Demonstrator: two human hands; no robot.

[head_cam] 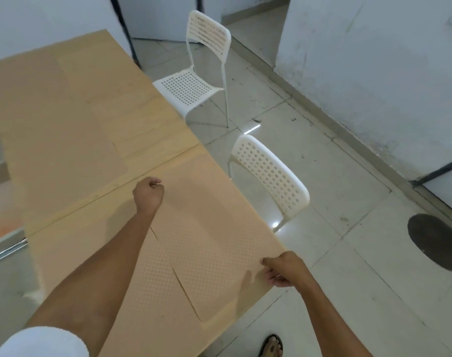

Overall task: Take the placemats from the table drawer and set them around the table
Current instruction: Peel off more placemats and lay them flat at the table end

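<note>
Left hand point(148, 193) is curled at the placemat point(207, 243) far corner; right hand point(284, 270) pinches its table-edge point(245, 318) side, long axis between them.

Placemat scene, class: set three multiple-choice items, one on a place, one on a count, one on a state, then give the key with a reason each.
1. Where is the right hand?
A. At the table's near edge, on the placemat
B. On a chair
C. On the floor

2. How many white chairs show?
A. One
B. Two
C. Four

3. How does the near placemat lie?
A. Rolled up
B. Folded in half
C. Flat on the table

Key: 1 A, its fingers pinch the placemat's edge there. 2 B, a far chair and a near chair stand beside the table. 3 C, both hands, the left hand too, rest at its spread surface.
</note>
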